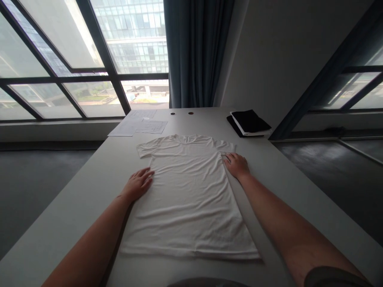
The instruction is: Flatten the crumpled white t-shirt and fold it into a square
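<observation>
A white T-shirt (pixel 187 187) lies spread flat on the long white table (pixel 89 191), collar away from me and hem near me. My left hand (pixel 139 184) rests palm down on the shirt's left side edge, fingers stretched out. My right hand (pixel 237 164) lies flat on the right side edge just below the sleeve, fingers extended. Neither hand holds anything.
Sheets of paper (pixel 138 124) lie at the far left of the table. A stack of folded black and white clothes (pixel 249 122) sits at the far right. Two cable holes (pixel 182 113) mark the far edge, with a curtain (pixel 194 52) and windows behind.
</observation>
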The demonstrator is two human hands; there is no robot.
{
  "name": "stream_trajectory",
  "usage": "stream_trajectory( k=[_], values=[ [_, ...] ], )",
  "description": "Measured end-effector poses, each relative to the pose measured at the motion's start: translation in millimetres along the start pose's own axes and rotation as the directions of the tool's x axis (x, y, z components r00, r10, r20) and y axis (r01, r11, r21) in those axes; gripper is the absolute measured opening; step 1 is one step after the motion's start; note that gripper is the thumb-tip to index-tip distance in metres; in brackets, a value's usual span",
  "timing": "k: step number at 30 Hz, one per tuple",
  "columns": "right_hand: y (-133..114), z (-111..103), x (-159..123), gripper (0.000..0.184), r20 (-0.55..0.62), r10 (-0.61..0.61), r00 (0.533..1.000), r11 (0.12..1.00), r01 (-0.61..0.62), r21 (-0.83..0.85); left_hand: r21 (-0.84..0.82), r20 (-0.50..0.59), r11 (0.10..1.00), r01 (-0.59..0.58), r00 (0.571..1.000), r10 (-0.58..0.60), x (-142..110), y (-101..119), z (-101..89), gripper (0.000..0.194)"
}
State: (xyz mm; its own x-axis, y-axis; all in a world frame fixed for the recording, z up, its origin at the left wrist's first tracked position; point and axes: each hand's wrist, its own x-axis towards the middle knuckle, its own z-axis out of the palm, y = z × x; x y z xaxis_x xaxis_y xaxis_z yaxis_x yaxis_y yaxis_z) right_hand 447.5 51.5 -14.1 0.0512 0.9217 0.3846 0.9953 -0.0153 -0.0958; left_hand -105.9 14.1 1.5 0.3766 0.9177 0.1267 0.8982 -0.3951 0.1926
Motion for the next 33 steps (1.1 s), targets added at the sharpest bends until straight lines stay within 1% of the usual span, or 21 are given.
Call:
stream_trajectory(
  k=[1,3,6,8,10,12,14,16,18,20,22,24,27,33],
  values=[
    [-1,1,1,0.042,0.028,0.021,0.999,1.0,-0.021,-0.005,-0.006,-0.026,1.0,0.025,0.999,-0.026,6,-3,0.2,0.055],
    [-2,1,3,0.039,0.044,0.076,0.996,0.997,-0.075,-0.019,-0.003,-0.062,0.996,0.084,0.995,-0.084,19,-11,0.6,0.055],
    [-2,3,8,0.037,0.027,0.129,0.991,0.991,-0.129,-0.029,0.013,-0.096,0.99,0.139,0.986,-0.137,42,-26,1.2,0.055],
    [0,6,12,0.04,-0.002,0.146,0.989,0.989,-0.146,-0.012,0.012,-0.122,0.983,0.181,0.976,-0.178,58,-36,1.5,0.056],
    [3,9,16,0.047,-0.037,0.132,0.99,0.991,-0.132,0.014,0.011,-0.144,0.971,0.239,0.961,-0.235,73,-46,1.6,0.058],
    [5,12,20,0.052,-0.042,0.091,0.995,0.996,-0.09,0.024,0.023,-0.136,0.958,0.287,0.95,-0.281,87,-54,1.9,0.06],
    [6,13,25,0.055,-0.007,0.069,0.998,0.997,-0.069,0.014,0.043,-0.117,0.955,0.295,0.95,-0.288,100,-61,2.6,0.06],
    [4,14,29,0.058,0.061,0.084,0.995,0.996,-0.084,0.002,0.058,-0.101,0.962,0.269,0.96,-0.262,109,-66,3.6,0.061],
    [2,13,33,0.06,0.178,0.101,0.979,0.995,-0.101,-0.01,0.067,-0.082,0.97,0.232,0.97,-0.227,116,-69,4.4,0.061],
    [0,12,37,0.062,0.298,0.105,0.949,0.994,-0.102,-0.027,0.075,-0.025,0.976,0.202,0.979,-0.201,120,-71,4.8,0.062],
    [-1,13,42,0.065,0.368,0.106,0.924,0.994,-0.097,-0.042,0.084,0.036,0.978,0.189,0.981,-0.193,123,-72,4.6,0.062],
    [0,16,48,0.068,0.388,0.108,0.915,0.994,-0.096,-0.05,0.09,0.072,0.977,0.194,0.977,-0.2,125,-72,4.2,0.062],
    [4,21,57,0.068,0.401,0.104,0.91,0.995,-0.09,-0.052,0.086,0.076,0.97,0.227,0.969,-0.233,127,-73,4.2,0.062],
    [10,30,86,0.068,0.432,0.087,0.898,0.996,-0.079,-0.035,0.079,0.037,0.946,0.315,0.947,-0.319,132,-75,6.7,0.064]
  ],
)
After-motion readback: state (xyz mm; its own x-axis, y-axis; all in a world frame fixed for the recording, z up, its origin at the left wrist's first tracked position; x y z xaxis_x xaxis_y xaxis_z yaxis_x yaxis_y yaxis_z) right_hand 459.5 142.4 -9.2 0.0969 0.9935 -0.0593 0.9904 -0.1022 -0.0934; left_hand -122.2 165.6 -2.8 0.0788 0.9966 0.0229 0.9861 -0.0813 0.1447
